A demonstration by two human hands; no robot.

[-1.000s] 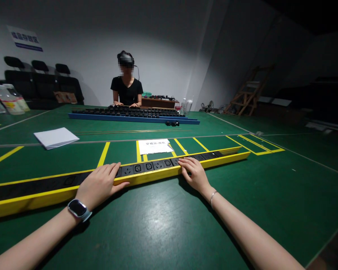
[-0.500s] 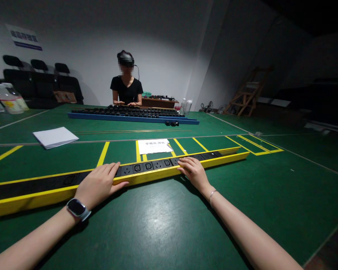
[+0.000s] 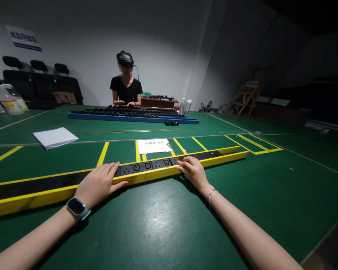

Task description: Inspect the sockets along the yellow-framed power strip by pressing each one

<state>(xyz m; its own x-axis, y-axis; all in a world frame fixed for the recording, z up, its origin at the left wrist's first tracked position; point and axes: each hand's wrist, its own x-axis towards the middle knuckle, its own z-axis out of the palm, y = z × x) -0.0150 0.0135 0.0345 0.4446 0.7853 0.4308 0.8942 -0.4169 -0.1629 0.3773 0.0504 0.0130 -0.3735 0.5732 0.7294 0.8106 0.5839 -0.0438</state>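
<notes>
A long yellow power strip with a row of black socket modules lies slantwise across the green table, its left end out of view. Over its left part is my left hand, thumb along the near yellow wall and fingers reaching across the top, gripping the strip. Farther right, my right hand has bent fingers on the sockets and the thumb by the near edge, closed on the strip. The sockets under both hands are hidden. At the right end, the yellow channel shows a stretch without modules.
A white paper label lies behind the strip among yellow tape lines. Folded white paper is at left. Blue rails with black parts lie farther back, before a seated person. Bottles stand at far left.
The fingers of my right hand have curled slightly more on the sockets. My left hand and the power strip look unmoved.
</notes>
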